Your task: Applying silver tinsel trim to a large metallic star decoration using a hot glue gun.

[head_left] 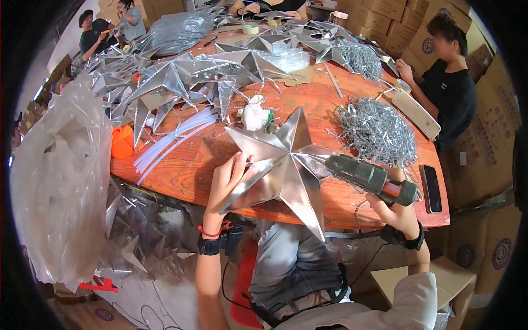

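Note:
A shiny silver five-pointed star (pixel 278 165) is held over the table's near edge, its raised ridges facing up. My left hand (pixel 225 179) grips it by its left side, fingers behind and along the lower-left point. My right hand (pixel 393 203) is wrapped round the handle of a dark green hot glue gun (pixel 360 175). The gun's tip lies at the star's right-hand point; whether it touches cannot be made out. Beyond the star sits a small white lump-like thing (pixel 255 115). A heap of silver tinsel (pixel 378 131) lies to the right.
Translucent glue sticks (pixel 176 140) and an orange container (pixel 125 142) lie at left. Many silver stars (pixel 176 77) cover the far table (pixel 308 96). A phone (pixel 432 188) and white power strip (pixel 416 114) are at right. A plastic bag (pixel 63 181) hangs left; a co-worker (pixel 451 82) sits right.

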`<state>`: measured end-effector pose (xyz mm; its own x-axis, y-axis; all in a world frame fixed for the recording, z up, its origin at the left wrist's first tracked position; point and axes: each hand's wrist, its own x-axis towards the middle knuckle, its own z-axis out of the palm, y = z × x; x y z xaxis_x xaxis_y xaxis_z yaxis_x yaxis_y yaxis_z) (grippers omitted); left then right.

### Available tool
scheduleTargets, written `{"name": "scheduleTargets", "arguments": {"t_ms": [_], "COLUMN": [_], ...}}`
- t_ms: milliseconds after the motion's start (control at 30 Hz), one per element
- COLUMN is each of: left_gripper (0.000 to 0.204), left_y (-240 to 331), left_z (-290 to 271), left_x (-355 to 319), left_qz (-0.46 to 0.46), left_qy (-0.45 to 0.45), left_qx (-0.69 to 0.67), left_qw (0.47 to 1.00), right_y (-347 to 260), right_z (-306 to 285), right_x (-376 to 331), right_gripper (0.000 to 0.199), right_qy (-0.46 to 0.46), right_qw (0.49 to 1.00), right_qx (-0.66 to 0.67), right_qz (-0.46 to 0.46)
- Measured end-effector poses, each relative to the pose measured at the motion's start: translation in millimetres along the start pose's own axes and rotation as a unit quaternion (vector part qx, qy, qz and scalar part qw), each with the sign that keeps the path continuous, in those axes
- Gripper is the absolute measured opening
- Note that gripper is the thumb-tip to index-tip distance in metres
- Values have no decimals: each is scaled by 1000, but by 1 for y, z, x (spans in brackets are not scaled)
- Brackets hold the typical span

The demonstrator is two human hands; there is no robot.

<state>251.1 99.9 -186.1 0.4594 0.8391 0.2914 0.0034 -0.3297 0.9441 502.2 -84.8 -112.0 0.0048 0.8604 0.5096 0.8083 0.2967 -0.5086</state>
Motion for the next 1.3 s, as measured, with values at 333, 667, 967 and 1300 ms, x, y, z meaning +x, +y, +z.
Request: {"name": "scheduleTargets", "arguments": {"t_ms": [333, 667, 967, 1300], "left_gripper": [17, 35, 34, 28], "left_y": [12, 20, -33, -41], "left_z": [72, 41, -31, -28], "left_x": [-54, -94, -9, -7], "left_qz": [53, 1, 70, 7], "left_qy": [344, 134, 336, 333], "left_qx": [120, -17, 206, 294], "left_qw": [930, 991, 916, 896], "right_y": [1, 3, 0, -5], "right_z": [-4, 2, 13, 12], "right_x": [10, 19, 16, 22], "right_gripper": [30, 26, 27, 27], "right_qy": [14, -15, -11, 8], "right_qw": [998, 999, 1000, 999], "right_qx": [10, 32, 21, -33], "right_qz": [-56, -13, 15, -18]}}
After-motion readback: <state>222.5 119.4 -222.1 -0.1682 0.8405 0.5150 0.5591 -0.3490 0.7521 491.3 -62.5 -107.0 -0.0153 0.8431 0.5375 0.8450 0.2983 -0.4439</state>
